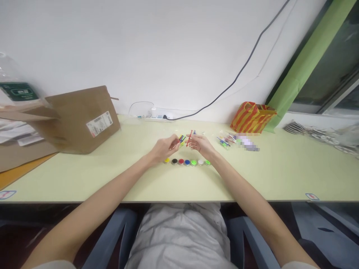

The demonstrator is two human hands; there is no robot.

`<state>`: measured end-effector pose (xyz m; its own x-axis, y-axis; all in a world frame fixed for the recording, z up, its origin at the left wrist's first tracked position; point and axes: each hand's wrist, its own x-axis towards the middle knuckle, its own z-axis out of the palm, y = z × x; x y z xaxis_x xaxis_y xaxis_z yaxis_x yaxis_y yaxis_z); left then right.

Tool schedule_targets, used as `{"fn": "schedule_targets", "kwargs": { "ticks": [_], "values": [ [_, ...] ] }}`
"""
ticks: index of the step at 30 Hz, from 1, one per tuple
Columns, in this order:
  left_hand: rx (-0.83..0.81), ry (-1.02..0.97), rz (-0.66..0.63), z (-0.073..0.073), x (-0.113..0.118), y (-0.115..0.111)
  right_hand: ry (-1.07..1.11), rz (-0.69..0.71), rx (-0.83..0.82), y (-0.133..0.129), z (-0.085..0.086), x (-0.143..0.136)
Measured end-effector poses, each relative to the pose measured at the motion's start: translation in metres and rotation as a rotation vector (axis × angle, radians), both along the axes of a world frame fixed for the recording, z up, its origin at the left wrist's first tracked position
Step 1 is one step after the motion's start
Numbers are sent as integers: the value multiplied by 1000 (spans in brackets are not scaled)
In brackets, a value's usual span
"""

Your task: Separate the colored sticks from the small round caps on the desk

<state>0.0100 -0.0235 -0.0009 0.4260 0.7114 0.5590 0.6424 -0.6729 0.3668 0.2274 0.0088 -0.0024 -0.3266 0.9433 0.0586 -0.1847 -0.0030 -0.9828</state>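
Near the middle of the pale green table (134, 183), my left hand (166, 146) pinches several small coloured pieces (182, 139), with blue, yellow and green showing. Just to its right, my right hand (200, 144) holds a thin red plastic piece (190, 138) upright between its fingers. The two hands are close together above the table. A row of small round pots lies nearer to me, among them a black-lidded pot (174, 161), a red-lidded pot (181, 161), a blue-lidded pot (187, 162) and a white-lidded pot (200, 162).
An open cardboard box (75, 119) stands at the left. Small coloured items in clear wrapping (224, 142) lie right of my hands, before a red and yellow striped bag (248, 118). A power strip (154, 118) and black cable (235, 79) are at the wall.
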Motion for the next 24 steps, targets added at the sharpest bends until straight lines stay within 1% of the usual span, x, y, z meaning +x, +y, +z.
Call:
{"fn": "schedule_targets", "kwargs": {
  "ticks": [2,6,8,10,13,15,20,22,24],
  "values": [
    [27,17,3,-3,0,3,-30,0,-51,4,-4,2],
    [49,36,-28,-9,0,7,-146,64,-30,6,-5,5],
    [39,30,-35,-11,0,8,-124,73,-38,4,-5,3],
    [30,18,-37,-11,0,9,-52,67,-54,2,-6,-1],
    [22,7,-15,-10,-1,10,18,63,-45,0,-7,-5],
    [14,8,8,-10,-2,9,-15,54,-6,-1,-8,-6],
    [-35,23,12,-9,-2,8,-282,-42,125,0,-8,-5],
    [-43,15,16,-9,-1,8,-315,-58,183,2,-7,-5],
    [-35,4,24,-9,-1,7,-285,-19,254,3,-6,-5]
  ]
}}
